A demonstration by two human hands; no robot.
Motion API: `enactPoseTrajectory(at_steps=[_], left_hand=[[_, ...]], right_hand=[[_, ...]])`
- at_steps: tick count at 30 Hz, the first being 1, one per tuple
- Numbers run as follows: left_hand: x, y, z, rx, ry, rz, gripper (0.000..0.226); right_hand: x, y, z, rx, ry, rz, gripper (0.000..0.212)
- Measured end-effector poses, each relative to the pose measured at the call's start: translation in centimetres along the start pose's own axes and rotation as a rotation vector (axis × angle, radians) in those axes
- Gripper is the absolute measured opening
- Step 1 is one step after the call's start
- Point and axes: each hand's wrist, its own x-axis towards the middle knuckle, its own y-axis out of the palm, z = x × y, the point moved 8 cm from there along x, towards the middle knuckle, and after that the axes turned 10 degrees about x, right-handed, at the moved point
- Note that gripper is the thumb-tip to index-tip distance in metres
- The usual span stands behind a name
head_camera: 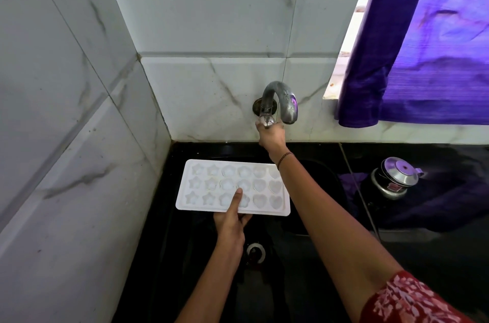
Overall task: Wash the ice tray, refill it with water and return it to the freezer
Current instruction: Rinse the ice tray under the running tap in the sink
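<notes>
The only label in view is a small red one on the side of the pressure cooker (395, 180), and its writing is too small to read. The cooker stands on the black counter (428, 248) near the sink's right edge, below the hem of a purple curtain (423, 58).

The ice tray (202, 186) is white and held face up over the far left part of the black sink (326, 185), close to the corner where the tiled walls (211, 18) meet. Its long axis runs left to right, parallel to the back wall, with one long edge toward the wall and the other toward the person. The moulds sit in three rows of six: stars at the left end, rounded flower shapes in the middle, hearts at the right end.

The left hand (231, 219) grips the tray at the middle of its near long edge, thumb stretched flat across the top and fingers curled underneath. The right hand (271, 136) reaches over the tray's far right corner to the back wall, its fingers closed round the tap handle (266, 119) beneath the curved metal tap (287, 100). A thin dark band circles that wrist, and a red, white-patterned sleeve (412, 299) covers the upper arm.

The drain (256, 252) lies in the sink floor, just right of the left forearm.
</notes>
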Motion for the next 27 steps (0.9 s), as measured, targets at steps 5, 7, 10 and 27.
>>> enactPoseTrajectory(at_steps=[5,7,10,27], left_hand=[[-0.4,-0.8,0.6,0.015,0.003,-0.006,0.052],[-0.5,-1.1,0.6,0.018,0.007,-0.020,0.053],[-0.8,-1.4,0.8,0.022,0.017,-0.027,0.054],[-2.1,-2.9,0.7,0.116,0.040,-0.043,0.041]], right_hand=[[-3.2,-1.8,-3.1,0.286,0.166,-0.008,0.031],[-4.5,-2.2,-3.9,0.546,0.276,0.028,0.022],[-6.7,-2.3,-4.6,0.861,0.490,0.145,0.036],[-9.9,-5.5,-4.9,-0.490,-0.083,0.148,0.026]])
